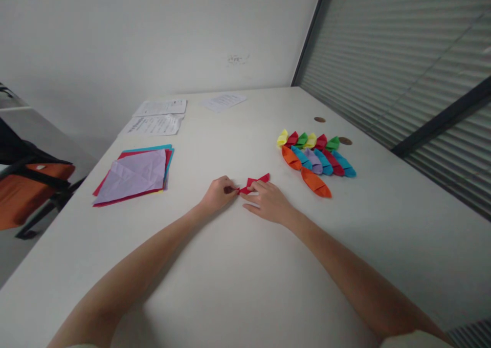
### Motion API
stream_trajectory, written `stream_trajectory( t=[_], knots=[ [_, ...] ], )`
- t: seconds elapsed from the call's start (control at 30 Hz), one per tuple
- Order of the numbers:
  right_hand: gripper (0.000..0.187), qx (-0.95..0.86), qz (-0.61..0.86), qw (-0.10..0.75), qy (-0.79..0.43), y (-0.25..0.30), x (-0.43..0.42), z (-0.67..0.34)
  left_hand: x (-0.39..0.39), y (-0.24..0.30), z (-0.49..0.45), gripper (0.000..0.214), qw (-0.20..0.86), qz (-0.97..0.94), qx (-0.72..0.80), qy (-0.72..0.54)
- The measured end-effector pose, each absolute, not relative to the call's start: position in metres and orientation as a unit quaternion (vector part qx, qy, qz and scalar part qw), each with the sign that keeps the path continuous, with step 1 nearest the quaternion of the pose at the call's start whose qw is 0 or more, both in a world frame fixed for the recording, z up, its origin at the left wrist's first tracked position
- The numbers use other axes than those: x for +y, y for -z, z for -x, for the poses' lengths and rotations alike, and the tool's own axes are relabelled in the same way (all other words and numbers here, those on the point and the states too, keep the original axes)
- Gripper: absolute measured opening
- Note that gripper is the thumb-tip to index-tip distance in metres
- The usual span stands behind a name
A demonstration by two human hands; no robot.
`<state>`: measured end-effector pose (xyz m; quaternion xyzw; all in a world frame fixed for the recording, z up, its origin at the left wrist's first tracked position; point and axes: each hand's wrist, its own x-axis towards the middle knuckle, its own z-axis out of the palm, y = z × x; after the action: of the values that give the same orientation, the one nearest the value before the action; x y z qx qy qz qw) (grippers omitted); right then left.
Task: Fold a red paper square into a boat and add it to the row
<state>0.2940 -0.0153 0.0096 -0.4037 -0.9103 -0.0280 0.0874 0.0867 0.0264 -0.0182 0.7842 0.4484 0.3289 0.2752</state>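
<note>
A small red folded paper (251, 183) with pointed ends lies on the white table between my two hands. My left hand (219, 193) pinches its left tip between thumb and forefinger. From the right, my right hand (268, 202) presses on the paper with its fingertips, covering part of it; its thumb and forefinger reach toward the left tip. To the right lie rows of folded paper boats (312, 158) in yellow, red, green, orange, blue and purple. One orange paper boat (315, 182) sits a little nearer to me than the others.
Left of my hands lies a stack of coloured paper sheets (136, 174), a creased purple one on top. Printed pages (157, 124) and another printed sheet (225, 101) lie farther back. An orange chair (34, 189) stands beyond the table's left edge; window blinds (402, 61) run along the right.
</note>
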Motion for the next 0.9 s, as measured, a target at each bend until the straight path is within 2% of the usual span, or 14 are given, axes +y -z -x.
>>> stream_trajectory(
  t=[0.23,0.5,0.6,0.73,0.9],
  knots=[
    [0.037,-0.91,0.405,0.08,0.034,-0.01,-0.016,-0.294,0.023,0.016,-0.079,0.014,0.23,-0.85,0.359,-0.309],
    [0.039,-0.903,0.413,0.113,0.011,-0.01,-0.017,-0.294,0.025,0.014,-0.076,0.019,0.153,-0.901,0.301,-0.272],
    [0.043,-0.906,0.411,0.094,0.032,-0.011,-0.017,-0.293,0.025,0.011,-0.075,0.019,0.162,-0.902,0.3,-0.264],
    [0.038,-0.906,0.414,0.073,0.049,-0.012,-0.019,-0.291,0.029,0.008,-0.07,0.016,0.188,-0.905,0.288,-0.251],
    [0.038,-0.907,0.414,0.06,0.052,-0.014,-0.02,-0.291,0.035,0.012,-0.062,0.028,0.232,-0.886,0.293,-0.274]
  ],
)
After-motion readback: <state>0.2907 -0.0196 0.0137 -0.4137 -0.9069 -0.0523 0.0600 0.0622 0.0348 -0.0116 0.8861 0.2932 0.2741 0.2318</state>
